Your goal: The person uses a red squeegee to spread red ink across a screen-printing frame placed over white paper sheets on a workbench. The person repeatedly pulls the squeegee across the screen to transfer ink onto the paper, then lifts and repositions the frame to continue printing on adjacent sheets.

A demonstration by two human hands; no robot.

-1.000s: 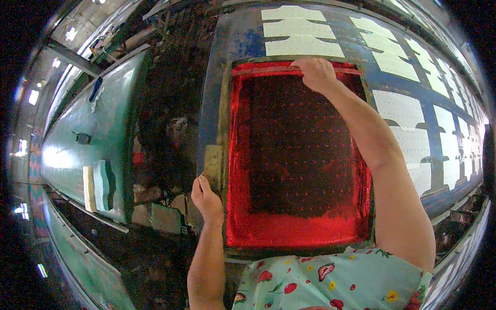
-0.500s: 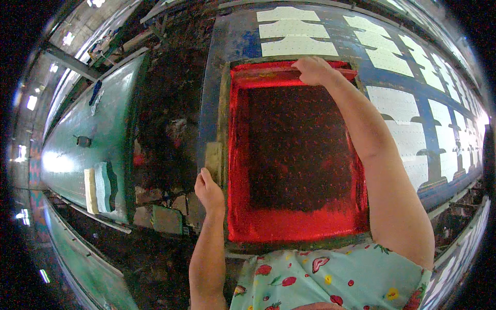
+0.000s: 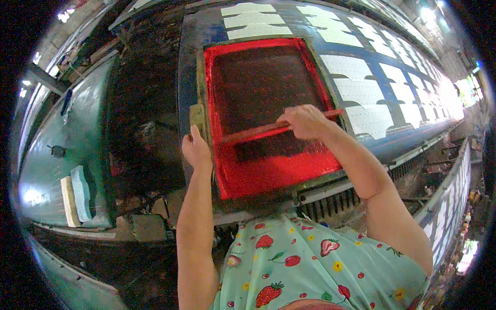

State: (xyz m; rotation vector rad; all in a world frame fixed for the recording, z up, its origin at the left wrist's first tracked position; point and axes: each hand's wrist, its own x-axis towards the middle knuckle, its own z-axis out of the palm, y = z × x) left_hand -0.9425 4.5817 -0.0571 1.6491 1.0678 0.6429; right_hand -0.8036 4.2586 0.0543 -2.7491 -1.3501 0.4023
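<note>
A screen-printing frame (image 3: 201,77) lies flat on the blue table, its dark mesh (image 3: 261,77) bordered by wet-looking red ink. My right hand (image 3: 307,123) is closed around the top of a long red-stained squeegee (image 3: 248,136), which lies slanted across the lower half of the mesh. Below the blade, glossy red ink (image 3: 279,173) covers the near end. At the frame's left side my left hand (image 3: 197,151) grips a wooden handle (image 3: 197,114), thumb on top. The squeegee's lower edge is partly hidden, and so are the left fingers.
Rows of white cut fabric pieces (image 3: 356,92) lie on the blue table (image 3: 192,41) beyond and right of the frame. To the left, past a dark gap, a green table (image 3: 85,129) holds a cream and a light-blue strip (image 3: 80,194) and a small dark object (image 3: 57,151).
My right hand has drawn the squeegee from the frame's far end toward me, past the middle of the mesh. My left hand keeps its hold on the handle. The view has shifted.
</note>
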